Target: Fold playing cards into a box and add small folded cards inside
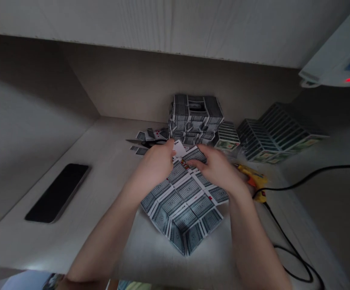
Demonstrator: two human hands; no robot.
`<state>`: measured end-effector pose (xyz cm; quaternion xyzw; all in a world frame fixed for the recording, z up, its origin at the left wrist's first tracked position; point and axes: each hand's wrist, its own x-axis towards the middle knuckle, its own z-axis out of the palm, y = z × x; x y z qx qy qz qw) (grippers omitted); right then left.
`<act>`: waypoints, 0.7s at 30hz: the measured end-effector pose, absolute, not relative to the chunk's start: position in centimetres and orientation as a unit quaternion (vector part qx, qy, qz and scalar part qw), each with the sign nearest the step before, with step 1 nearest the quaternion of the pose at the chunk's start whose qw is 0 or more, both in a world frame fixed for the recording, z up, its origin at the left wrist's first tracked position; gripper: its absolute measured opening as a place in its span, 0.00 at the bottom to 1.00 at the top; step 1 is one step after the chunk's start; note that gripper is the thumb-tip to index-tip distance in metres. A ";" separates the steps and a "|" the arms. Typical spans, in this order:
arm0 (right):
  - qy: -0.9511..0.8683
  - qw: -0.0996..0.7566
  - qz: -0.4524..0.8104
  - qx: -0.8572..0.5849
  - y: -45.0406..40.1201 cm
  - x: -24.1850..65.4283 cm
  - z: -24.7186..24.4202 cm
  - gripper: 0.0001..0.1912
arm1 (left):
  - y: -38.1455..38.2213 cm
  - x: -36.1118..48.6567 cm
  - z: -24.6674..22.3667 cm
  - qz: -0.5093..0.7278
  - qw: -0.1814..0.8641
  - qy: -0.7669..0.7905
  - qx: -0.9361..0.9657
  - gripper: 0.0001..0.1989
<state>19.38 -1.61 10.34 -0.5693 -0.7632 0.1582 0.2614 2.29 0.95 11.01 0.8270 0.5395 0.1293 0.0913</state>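
Note:
A tray-like structure made of joined playing cards (190, 189), with patterned grey backs and turned-up sides at the front, lies on the white surface beneath my hands. At its far edge, my left hand (157, 163) is closed, thumb and fingers pinching a white playing card (179, 148) with an "A" in its corner. My right hand (217, 166) grips the structure's far right edge, thumb on top and fingers behind. Some of the far edge is hidden by my hands.
Behind stands a box built of cards (196, 114). Scissors (151, 142) and loose cards (140, 151) lie left of it. Card stacks (283, 131) stand right. A yellow glue gun (258, 181) trails a black cable (295, 251). A phone (58, 193) lies left; a shelf (163, 24) overhangs.

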 end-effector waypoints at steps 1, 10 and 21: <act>-0.765 0.259 0.161 -0.567 -1.5 19.3 10.1 0.06 | 1.0 2.4 10.9 0.126 0.093 0.538 0.828 0.11; -0.785 0.170 0.176 -0.569 -0.4 19.7 7.8 0.13 | 1.5 3.4 9.0 0.085 0.111 0.469 0.872 0.15; -0.802 0.073 0.207 -0.555 0.8 19.6 5.2 0.13 | 1.8 4.4 6.7 -0.019 0.105 0.507 0.855 0.15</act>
